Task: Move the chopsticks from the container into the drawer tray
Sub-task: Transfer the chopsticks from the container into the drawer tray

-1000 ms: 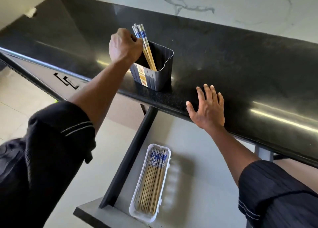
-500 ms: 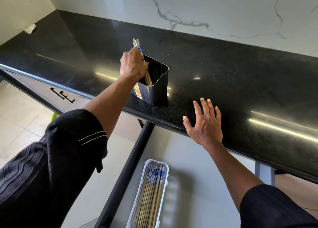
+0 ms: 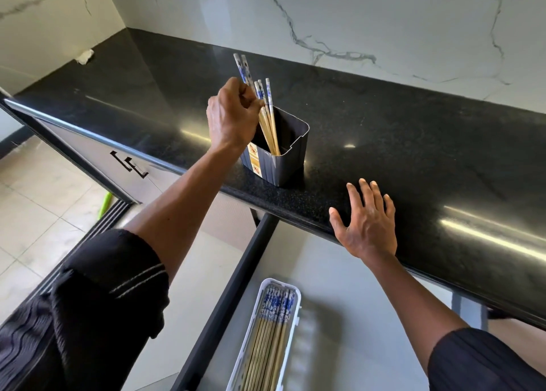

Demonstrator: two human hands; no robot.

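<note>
The left hand [image 3: 232, 116] reaches over the near-left rim of a dark ribbed container [image 3: 283, 157] that stands on the black stone countertop [image 3: 399, 142], close to its front edge. Its fingers are curled and pinched around a pair of blue-and-white-topped chopsticks [image 3: 242, 65], whose patterned ends stick up above the knuckles, higher than the three other chopsticks [image 3: 267, 107] leaning in the container against its left side. The right half of the container looks unoccupied. The right hand [image 3: 367, 225] lies flat with fingers spread on the counter's front edge, to the right of the container and well apart from it, gripping nothing. Below the counter edge an open grey drawer [image 3: 339, 287] extends toward the person, its dark left wall running under the left forearm. A white slotted drawer tray [image 3: 297, 305] lies along the drawer's left side, already holding a row of chopsticks with patterned ends pointing toward the counter. The drawer floor to the right of the tray is bare, and the countertop behind and to the right of the container is open up to the marble backsplash [image 3: 354, 15].
</note>
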